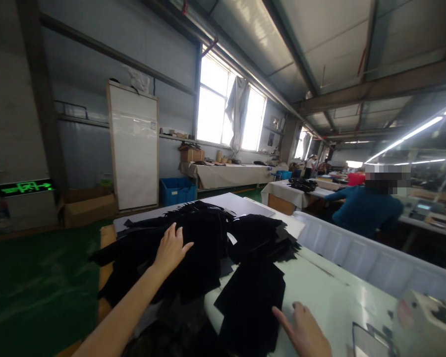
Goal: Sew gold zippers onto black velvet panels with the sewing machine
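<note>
A heap of black cut fabric pieces [204, 238] covers the left part of a white worktable [330, 292]. My left hand [170, 249] rests flat on top of the heap, fingers stretched out and open. My right hand [303, 332] lies low at the frame's bottom, fingers extended on the tabletop just beside a smaller flat stack of black fabric pieces [250, 302]. Neither hand holds anything.
A white plastic trough [360, 253] runs along the table's right side. A sewing machine part [427, 317] sits at bottom right. A person in a blue top [364, 208] works behind it. Cardboard box [89, 206], blue crate [177, 191], white cabinet [134, 146] and green floor [40, 277] lie left.
</note>
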A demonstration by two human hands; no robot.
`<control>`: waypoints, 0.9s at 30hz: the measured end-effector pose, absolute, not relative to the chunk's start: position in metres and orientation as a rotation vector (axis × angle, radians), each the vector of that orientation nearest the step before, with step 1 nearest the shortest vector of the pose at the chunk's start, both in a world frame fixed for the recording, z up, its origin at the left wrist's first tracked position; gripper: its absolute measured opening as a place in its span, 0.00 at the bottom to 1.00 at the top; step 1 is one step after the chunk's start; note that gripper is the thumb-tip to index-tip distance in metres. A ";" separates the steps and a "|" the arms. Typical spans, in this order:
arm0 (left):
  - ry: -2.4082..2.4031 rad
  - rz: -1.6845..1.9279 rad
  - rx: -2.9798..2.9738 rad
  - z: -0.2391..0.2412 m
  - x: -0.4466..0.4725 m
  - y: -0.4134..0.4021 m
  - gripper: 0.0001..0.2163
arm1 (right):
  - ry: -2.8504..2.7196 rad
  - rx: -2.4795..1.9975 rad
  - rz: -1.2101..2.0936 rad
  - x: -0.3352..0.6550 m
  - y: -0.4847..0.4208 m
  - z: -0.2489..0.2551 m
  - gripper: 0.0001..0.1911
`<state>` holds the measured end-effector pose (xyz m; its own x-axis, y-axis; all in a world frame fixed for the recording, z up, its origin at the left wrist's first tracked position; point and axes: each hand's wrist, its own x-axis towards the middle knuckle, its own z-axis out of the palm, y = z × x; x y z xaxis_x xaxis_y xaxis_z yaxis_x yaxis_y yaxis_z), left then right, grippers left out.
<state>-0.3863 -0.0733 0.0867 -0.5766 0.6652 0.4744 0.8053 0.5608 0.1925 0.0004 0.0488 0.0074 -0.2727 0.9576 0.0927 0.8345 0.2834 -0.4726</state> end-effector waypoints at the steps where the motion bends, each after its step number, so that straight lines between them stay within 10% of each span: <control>1: -2.475 -0.553 -1.203 0.092 -0.397 -0.066 0.21 | -2.207 -1.615 0.466 -0.015 0.056 0.010 0.17; 12: -2.664 -0.866 -1.277 0.116 -0.461 -0.027 0.15 | -2.114 -1.175 1.041 -0.031 0.087 0.027 0.09; 21: -2.265 -1.883 -1.306 0.105 -0.402 -0.093 0.26 | -1.901 -0.454 1.493 -0.094 0.005 0.142 0.25; 27: -2.205 -2.668 -1.259 0.113 -0.383 -0.134 0.39 | -1.716 -0.056 1.681 -0.200 0.013 0.126 0.26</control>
<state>-0.3833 -0.1343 0.1132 -0.6397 0.7536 0.1512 0.0063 -0.1915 0.9815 -0.1997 0.0133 0.1261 -0.7383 0.5002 0.4524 -0.4419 0.1480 -0.8848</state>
